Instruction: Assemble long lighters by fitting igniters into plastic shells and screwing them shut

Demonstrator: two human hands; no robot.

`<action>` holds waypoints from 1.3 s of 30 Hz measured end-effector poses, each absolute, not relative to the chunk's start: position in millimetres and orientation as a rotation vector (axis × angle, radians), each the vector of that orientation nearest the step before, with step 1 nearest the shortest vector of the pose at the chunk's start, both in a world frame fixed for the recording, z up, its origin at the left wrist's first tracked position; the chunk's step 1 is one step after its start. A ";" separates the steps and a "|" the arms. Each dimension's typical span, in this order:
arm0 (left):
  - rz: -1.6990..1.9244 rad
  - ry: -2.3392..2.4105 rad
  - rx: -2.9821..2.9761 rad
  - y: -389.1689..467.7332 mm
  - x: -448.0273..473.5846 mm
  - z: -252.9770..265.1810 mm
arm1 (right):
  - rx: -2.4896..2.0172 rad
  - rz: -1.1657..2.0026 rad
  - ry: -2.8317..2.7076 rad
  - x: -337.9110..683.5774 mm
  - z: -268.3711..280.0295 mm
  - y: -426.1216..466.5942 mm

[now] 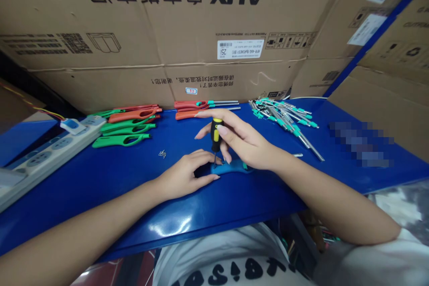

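A blue long-necked lighter lies flat on the blue table in front of me, its metal tube pointing right and partly hidden by my right wrist. My left hand holds the handle end between thumb and fingers. In my right hand is a small screwdriver with a black and yellow handle, gripped between thumb and fingers. It stands nearly upright, its shaft reaching down to the lighter's handle beside my left fingertips. Several small screws lie loose beyond my left hand.
Green lighter bodies and red ones lie at back left. Red lighters with metal tubes are at back centre. A pile of metal tubes with teal parts is right. A power strip runs along the left; cardboard walls the back.
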State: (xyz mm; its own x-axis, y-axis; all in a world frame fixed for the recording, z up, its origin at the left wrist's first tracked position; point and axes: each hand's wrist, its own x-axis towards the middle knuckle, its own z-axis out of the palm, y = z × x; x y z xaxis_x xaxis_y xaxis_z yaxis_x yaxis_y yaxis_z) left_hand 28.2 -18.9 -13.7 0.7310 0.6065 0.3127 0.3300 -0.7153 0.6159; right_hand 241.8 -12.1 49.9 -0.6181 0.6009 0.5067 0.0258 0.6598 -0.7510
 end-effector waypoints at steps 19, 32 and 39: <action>0.695 0.717 2.397 -19.7 28.1 -13.9 | -0.448 0.748 -2.094 239.3 50.6 -20.9; 0.745 0.697 2.463 -18.2 26.9 -19.5 | -0.384 0.010 -2.047 241.3 42.0 -9.3; 0.690 0.713 2.391 -19.8 28.5 -13.8 | -0.416 0.372 -2.092 239.5 49.9 -19.4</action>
